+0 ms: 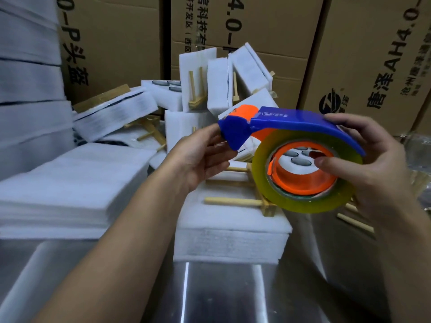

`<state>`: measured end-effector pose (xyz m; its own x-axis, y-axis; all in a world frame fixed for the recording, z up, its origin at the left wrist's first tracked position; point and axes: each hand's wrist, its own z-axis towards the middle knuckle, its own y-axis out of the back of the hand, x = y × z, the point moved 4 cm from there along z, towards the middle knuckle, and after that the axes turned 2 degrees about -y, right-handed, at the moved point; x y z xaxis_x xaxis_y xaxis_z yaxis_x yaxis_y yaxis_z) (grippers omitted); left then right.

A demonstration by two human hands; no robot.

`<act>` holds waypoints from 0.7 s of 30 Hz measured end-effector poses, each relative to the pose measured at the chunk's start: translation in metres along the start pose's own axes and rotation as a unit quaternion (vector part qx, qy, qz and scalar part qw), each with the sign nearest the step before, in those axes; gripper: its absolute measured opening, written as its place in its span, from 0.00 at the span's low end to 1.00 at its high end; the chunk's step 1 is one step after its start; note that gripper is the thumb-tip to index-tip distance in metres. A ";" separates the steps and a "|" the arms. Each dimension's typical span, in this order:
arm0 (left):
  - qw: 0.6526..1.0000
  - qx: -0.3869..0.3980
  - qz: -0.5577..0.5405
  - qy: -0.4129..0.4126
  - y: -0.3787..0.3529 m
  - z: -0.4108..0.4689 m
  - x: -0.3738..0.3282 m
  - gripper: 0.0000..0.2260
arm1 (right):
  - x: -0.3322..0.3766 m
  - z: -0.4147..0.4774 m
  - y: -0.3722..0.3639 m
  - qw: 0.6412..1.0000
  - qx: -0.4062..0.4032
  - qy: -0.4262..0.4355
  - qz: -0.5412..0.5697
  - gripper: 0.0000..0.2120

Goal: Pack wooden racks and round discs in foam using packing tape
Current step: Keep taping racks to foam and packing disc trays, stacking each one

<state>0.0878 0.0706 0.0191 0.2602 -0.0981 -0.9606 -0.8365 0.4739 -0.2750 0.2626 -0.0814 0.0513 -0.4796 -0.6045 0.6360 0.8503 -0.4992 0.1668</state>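
Tape dispenser (291,122): blue plastic shell, smooth, glossy; orange plastic core, smooth.
Tape roll (303,203): translucent yellowish film, glossy.
Foam sheets (231,241): white foam, matt, finely textured.
Wooden racks (233,201): pale bare wood, matt.
Round discs (300,162): dark, smooth, with a sheen; material not discernible.
Table (221,294): bare metal, smooth, reflective.
Cartons (373,54): brown cardboard, matt, printed black.

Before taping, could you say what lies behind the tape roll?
Through its core, discs in foam; below, a rack on a foam stack. The roll hides the rest.
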 end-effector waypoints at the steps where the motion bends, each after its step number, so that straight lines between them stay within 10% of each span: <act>1: 1.000 -0.002 -0.008 0.001 0.000 0.000 0.000 0.14 | 0.000 0.000 0.000 1.000 0.002 0.003 0.001 0.26; 21: 0.997 0.074 -0.027 0.023 0.015 0.003 -0.004 0.10 | -0.002 0.000 0.000 1.000 0.002 0.015 -0.008 0.26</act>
<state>0.0756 0.0810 0.0184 0.2776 -0.1664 -0.9462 -0.7409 0.5899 -0.3211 0.2635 -0.0797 0.0499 -0.4989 -0.6157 0.6100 0.8436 -0.5064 0.1789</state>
